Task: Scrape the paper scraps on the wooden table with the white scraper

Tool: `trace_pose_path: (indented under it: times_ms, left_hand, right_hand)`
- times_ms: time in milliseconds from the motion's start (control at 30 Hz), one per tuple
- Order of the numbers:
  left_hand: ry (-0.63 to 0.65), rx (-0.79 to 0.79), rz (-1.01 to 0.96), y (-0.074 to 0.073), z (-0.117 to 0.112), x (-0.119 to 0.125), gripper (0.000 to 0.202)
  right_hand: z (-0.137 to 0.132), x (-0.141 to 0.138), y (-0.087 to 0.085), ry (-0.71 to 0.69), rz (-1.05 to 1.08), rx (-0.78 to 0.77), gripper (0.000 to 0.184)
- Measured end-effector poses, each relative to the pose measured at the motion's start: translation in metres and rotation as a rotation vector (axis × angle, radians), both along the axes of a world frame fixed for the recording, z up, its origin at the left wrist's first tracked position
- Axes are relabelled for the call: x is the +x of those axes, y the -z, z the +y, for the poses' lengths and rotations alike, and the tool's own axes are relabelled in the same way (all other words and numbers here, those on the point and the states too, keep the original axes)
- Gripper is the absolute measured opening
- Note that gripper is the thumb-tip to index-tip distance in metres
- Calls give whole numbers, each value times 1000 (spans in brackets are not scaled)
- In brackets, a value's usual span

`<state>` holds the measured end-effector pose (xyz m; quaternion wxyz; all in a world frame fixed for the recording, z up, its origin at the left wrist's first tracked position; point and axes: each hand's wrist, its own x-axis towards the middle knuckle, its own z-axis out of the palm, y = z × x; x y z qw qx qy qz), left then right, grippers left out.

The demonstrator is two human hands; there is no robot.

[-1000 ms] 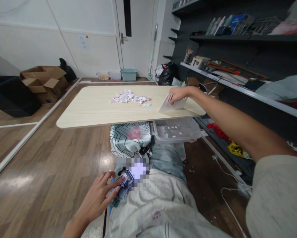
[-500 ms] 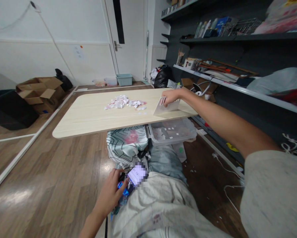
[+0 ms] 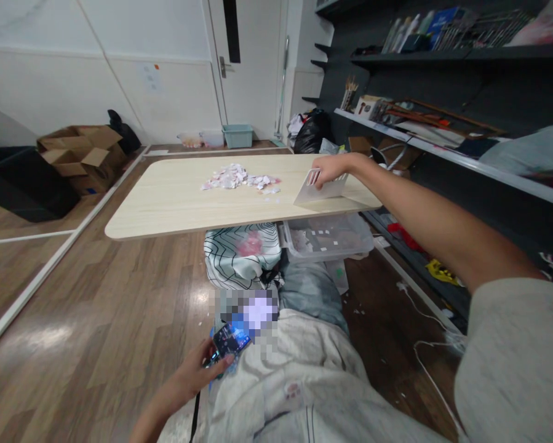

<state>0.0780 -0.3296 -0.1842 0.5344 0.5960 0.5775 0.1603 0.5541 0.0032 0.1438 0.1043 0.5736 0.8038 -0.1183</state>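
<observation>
My right hand (image 3: 328,170) reaches out over the pale wooden table (image 3: 175,203) and grips a white flat scraper (image 3: 317,191) that stands on its edge near the table's right side. To its left lies a heap of small pink and white paper scraps (image 3: 239,178). My left hand (image 3: 197,372) is low at my lap, fingers curled around a phone (image 3: 230,339) with a lit screen. My legs, in a pale garment (image 3: 299,381), stretch under the table.
Under the table sit a clear plastic bin (image 3: 326,237) and a patterned cushion (image 3: 242,252). Dark shelves (image 3: 442,141) with clutter line the right wall. Cardboard boxes (image 3: 80,151) and a black bin (image 3: 18,178) stand at the left. A white cable (image 3: 424,351) lies on the wood floor.
My left hand has gone from tapping the phone with spread fingers to holding it lower and closer. My right hand and the scraper stay in about the same spot on the table.
</observation>
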Motion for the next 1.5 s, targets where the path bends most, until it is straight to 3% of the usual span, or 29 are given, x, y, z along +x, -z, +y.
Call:
trace_pose_path:
  times_ms: [333,500,633,800,900,1167,1333,1500]
  left_hand:
    - [299,-117,-78,-23,32,-40,79]
    - [165,-14,-51,-26,39,-18,93]
    - [146,115,10,-24,31,6,88]
    - [139,203,216,-29,11,27,87]
    - [123,261,356,-30,1,35,83]
    - [-66,439,353,-15,-7,49,89]
    - [-102,372,316,-18,11,54,92]
    - [-121,180,86,-28,34,44,97]
  right_hand:
    - [9,5,2,-27,0,8,50]
    - [14,10,5,-10,8,13,49]
    - [17,12,7,-43,-8,44,54]
    - [7,3,3,6,7,-13,31]
    - [-2,-5,-2,36,1,-18,29]
    - [-7,-11,-5,67,-19,-15,32]
    - [-7,-12,-5,70,-12,-30,33]
    - [-12,-17,-8,78,-45,-13,34]
